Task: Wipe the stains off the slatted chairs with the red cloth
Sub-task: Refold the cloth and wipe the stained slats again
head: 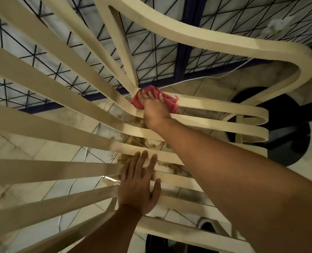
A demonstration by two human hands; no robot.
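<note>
The cream slatted chair (60,170) has long slats running left to right, fanned wide at the left and gathering toward its curled right edge. The crumpled red cloth (171,102) lies at the far slat junction, gripped under the right hand's (154,114) curled fingers. The left hand (138,187) presses flat on the near slats, fingers spread.

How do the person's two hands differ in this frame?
The right hand grips the red cloth; the left hand holds nothing. The right hand's fingers curl, the left hand's lie straight and flat. The right hand reaches farther than the left hand. Both rest against the slatted chair.
</note>
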